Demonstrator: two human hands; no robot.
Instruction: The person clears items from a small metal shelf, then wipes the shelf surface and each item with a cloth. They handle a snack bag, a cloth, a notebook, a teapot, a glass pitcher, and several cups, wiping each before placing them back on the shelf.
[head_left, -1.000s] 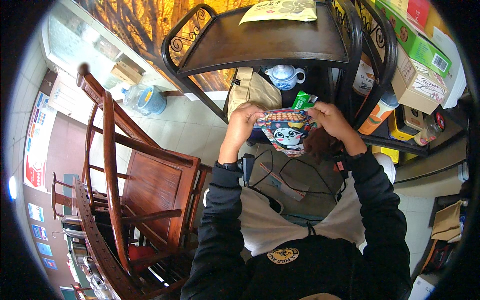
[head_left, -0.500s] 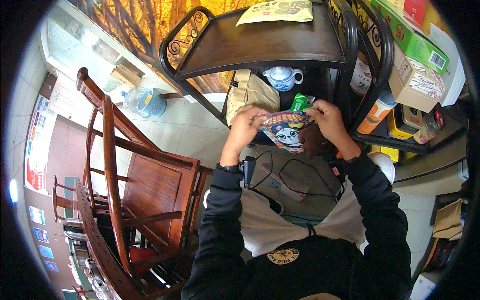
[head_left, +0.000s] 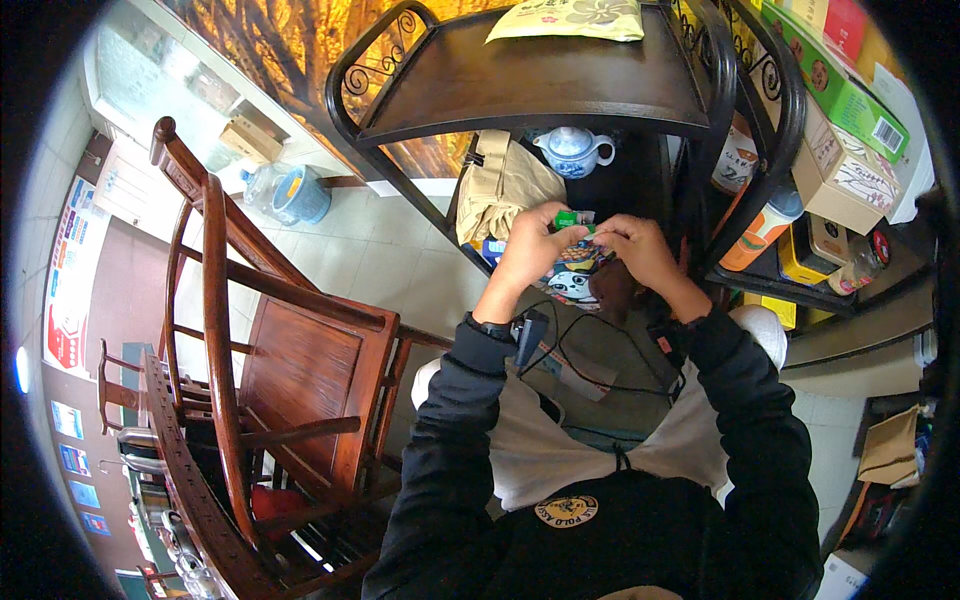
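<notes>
A small colourful pouch with a panda face hangs below my two hands, just in front of the lower shelf. My left hand pinches its top edge, thumb pointing inward. Close beside it, my right hand pinches the same edge, fingertips nearly meeting those of the left. Behind the fingers shows a small green packet; the hands partly cover it. A dark brown shape beneath my right hand is too unclear to name.
A dark metal-framed shelf cart stands ahead, a yellow package on top. Below sit a blue-and-white teapot and a beige bag. A wooden chair stands at left. Boxes crowd the right. Black cables lie between my legs.
My hands have drawn together along the pouch's top edge, the left moving right. The pouch's stretched top has bunched up, and the view has shifted slightly.
</notes>
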